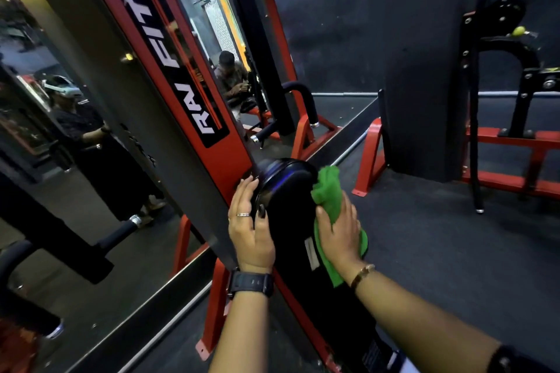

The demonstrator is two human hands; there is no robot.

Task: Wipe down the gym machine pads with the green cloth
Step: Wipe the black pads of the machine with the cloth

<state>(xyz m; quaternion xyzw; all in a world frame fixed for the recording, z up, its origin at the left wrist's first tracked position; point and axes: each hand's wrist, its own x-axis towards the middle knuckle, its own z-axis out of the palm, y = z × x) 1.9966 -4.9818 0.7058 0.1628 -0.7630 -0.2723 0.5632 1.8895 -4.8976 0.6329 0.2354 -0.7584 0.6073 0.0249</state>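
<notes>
The green cloth [328, 194] sits bunched on the right side of the black pad [291, 191], pressed flat under my right hand [339, 233]. My left hand [248, 227], fingers straight, steadies the other side. Wiping seems underway; I cannot tell how much is already clean.

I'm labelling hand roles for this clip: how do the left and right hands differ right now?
The left hand rests bare on the left side of the black pad; the right hand presses the green cloth against its right side. The left wrist carries a black watch, the right a gold bracelet. Both flank the same pad, fingers fairly straight.
</notes>
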